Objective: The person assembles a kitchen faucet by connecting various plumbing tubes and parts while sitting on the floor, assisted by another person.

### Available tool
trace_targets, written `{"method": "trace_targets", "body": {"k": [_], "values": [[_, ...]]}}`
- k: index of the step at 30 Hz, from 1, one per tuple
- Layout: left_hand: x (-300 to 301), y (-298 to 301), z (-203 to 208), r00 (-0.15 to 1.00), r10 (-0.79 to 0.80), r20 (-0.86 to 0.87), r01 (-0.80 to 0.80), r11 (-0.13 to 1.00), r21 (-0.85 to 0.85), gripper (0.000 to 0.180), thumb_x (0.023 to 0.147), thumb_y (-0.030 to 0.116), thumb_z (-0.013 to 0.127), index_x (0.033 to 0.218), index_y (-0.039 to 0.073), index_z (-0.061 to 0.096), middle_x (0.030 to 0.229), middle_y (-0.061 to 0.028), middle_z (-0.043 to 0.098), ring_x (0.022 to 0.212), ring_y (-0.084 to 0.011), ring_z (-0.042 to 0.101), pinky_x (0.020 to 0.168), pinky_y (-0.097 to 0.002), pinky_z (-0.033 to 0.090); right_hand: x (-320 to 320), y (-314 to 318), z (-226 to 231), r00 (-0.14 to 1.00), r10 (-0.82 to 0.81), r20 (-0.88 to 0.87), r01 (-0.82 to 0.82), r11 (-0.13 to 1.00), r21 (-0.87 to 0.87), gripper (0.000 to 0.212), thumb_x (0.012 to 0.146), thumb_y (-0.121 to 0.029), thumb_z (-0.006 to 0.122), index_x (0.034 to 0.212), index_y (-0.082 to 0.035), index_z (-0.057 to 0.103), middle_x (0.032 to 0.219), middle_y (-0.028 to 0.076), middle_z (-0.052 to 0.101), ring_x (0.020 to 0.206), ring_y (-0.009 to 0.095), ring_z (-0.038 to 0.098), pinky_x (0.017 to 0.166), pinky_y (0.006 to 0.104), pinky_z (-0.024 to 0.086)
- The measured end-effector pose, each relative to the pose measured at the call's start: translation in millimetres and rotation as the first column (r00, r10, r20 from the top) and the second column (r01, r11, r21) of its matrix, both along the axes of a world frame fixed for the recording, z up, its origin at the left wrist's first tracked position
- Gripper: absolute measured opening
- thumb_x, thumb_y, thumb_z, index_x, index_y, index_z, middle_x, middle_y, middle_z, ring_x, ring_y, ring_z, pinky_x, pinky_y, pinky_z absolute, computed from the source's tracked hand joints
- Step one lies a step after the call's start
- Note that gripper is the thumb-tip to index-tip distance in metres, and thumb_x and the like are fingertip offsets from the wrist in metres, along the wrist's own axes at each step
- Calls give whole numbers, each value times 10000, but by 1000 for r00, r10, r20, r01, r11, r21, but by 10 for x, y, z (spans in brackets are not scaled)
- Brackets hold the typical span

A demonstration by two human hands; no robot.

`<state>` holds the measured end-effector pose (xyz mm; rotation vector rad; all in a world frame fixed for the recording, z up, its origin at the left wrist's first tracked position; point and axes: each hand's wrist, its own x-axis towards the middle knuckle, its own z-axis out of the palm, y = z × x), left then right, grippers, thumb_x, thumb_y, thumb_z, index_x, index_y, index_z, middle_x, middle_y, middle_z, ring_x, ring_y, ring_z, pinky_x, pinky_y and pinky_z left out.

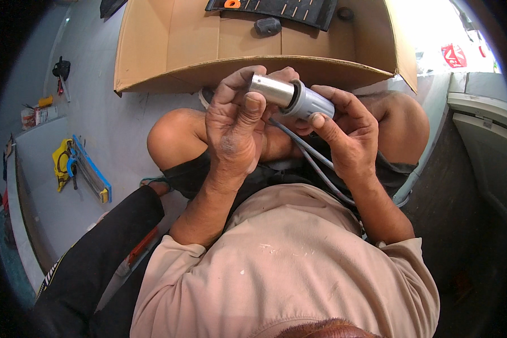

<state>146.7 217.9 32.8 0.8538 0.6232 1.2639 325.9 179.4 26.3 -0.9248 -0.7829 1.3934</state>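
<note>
My left hand (234, 127) grips a silver metal cylinder (270, 89) with fine ridges around it, the thumb laid against its near side. Closed around a smooth grey plastic sleeve (311, 106) is my right hand (352, 135). The two parts lie end to end, tilted down to the right, with a dark ring (293, 94) where they meet. Whether they are joined or only touching, I cannot tell. Under my hands, a pair of grey cables or hoses (315, 154) runs down to the right across my lap; their upper end is hidden.
Beyond my knees stands an open cardboard box (236, 66), holding a black slotted panel (287, 10) and a dark block (267, 26). Left on the floor lie a yellow tool (62, 160) and a blue-edged tool (90, 169). Someone's black-trousered leg (107, 248) extends close by.
</note>
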Motion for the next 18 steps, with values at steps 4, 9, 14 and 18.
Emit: {"method": "trace_targets", "body": {"k": [4, 9, 14, 18], "values": [[0, -12, 29, 998, -17, -61, 17, 1000, 4, 526, 956, 312, 695, 1366, 35, 517, 1335, -291, 607, 1298, -398, 569, 1084, -452, 491, 31, 16, 3, 998, -1, 57, -1, 1000, 22, 422, 881, -154, 810, 1214, 55, 655, 1110, 127, 698, 1006, 180, 671, 889, 328, 571], [-55, 34, 30, 979, -16, -204, 36, 995, 93, 470, 983, 231, 671, 1353, -15, 517, 1297, -247, 635, 1214, -310, 620, 1080, -414, 479, 125, 40, -112, 985, -16, 171, 4, 998, 66, 412, 886, -171, 805, 1214, 35, 667, 1115, 129, 706, 991, 179, 679, 870, 310, 578], [-128, 43, 141, 967, -18, -253, 50, 991, 122, 399, 972, 116, 681, 1306, -52, 542, 1231, -194, 664, 1120, -221, 645, 1031, -362, 505, 151, 25, -50, 998, 26, 59, -23, 999, -36, 398, 892, -172, 796, 1208, 34, 669, 1114, 144, 706, 996, 185, 689, 870, 318, 590], [-159, 45, 129, 930, -4, -368, 57, 990, 131, 418, 901, 47, 749, 1268, -47, 572, 1193, -189, 683, 1093, -215, 662, 962, -333, 554, 91, 30, -36, 997, 17, 80, -20, 999, 43, 403, 896, -170, 791, 1214, 41, 662, 1121, 154, 700, 997, 194, 695, 862, 310, 597]]}}
